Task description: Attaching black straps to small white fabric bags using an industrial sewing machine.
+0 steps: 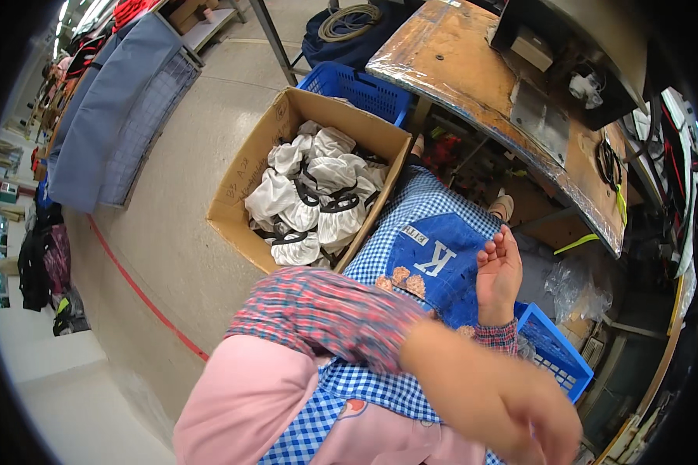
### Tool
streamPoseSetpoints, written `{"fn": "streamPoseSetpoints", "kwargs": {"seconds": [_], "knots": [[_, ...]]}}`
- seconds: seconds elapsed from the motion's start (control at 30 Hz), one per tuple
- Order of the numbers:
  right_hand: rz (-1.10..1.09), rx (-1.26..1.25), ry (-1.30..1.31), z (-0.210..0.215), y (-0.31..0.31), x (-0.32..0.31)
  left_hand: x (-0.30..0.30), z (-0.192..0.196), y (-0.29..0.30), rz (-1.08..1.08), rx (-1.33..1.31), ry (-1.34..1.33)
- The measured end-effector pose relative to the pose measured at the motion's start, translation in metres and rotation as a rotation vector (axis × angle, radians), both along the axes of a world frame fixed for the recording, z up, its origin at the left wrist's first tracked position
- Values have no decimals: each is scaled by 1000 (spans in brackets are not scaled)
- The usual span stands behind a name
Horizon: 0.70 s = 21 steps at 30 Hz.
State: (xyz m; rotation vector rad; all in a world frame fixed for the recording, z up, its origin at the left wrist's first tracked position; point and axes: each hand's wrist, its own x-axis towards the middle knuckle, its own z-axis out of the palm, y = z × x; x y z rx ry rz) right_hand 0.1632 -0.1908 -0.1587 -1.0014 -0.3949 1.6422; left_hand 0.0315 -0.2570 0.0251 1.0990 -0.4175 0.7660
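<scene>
My left arm, in a pink sleeve with a plaid cuff, reaches across my body to the lower right. At its end my left hand (520,411) is smeared by motion, its fingers bent down and too blurred to read. Beyond that forearm my right hand (499,275) is raised above my lap, palm showing, fingers loosely curled with nothing in them. Under it lies my blue checked apron (411,209), which has a denim patch (434,260) with a white letter and flower decorations. Neither hand visibly touches any loose item.
To my left stands an open cardboard box (236,186) of white fabric pieces with black edging. Behind it is a blue crate (388,97); another blue basket (554,349) sits at my right. A worn wooden worktable (442,50) carries a machine. Grey cloth covers a rack (116,108).
</scene>
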Motion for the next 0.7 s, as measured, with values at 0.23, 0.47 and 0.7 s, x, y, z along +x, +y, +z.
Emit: {"fn": "streamPoseSetpoints", "kwargs": {"seconds": [0.23,0.47,0.7], "knots": [[-58,37,-40,8,13,14,-233,-220,51,1760,209,1798],[-26,17,-68,8,14,17,-380,-346,-36,1618,-338,2266],[111,133,-181,15,10,-2,-312,-182,12,1572,-552,1033]]}}
